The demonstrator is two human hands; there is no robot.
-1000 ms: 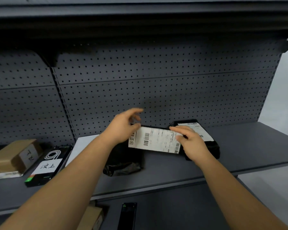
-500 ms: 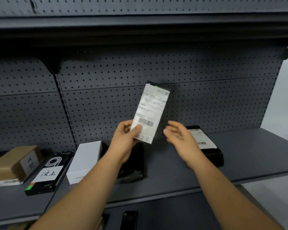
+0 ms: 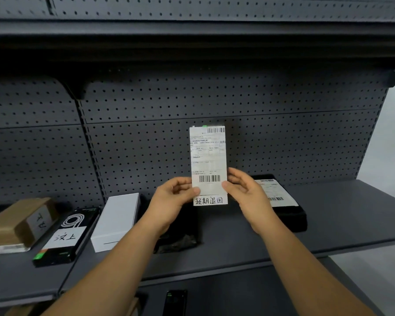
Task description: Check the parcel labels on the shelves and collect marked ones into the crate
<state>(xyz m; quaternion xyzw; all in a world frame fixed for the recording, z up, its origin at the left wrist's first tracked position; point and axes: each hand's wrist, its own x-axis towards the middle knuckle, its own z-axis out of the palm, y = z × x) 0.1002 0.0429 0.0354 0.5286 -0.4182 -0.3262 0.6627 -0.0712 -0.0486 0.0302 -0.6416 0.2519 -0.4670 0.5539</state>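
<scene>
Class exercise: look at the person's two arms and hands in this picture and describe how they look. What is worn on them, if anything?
Both forearms are bare up to the bottom edge of the picture: no sleeves show. The left hand and right hand wear no gloves, and no rings, watch or bracelet can be seen. No markings are visible on either arm.

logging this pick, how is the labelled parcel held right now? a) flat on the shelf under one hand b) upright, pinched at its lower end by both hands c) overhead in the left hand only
b: the black parcel with the white shipping label stands upright, with the left hand and right hand pinching its lower edges.
</scene>
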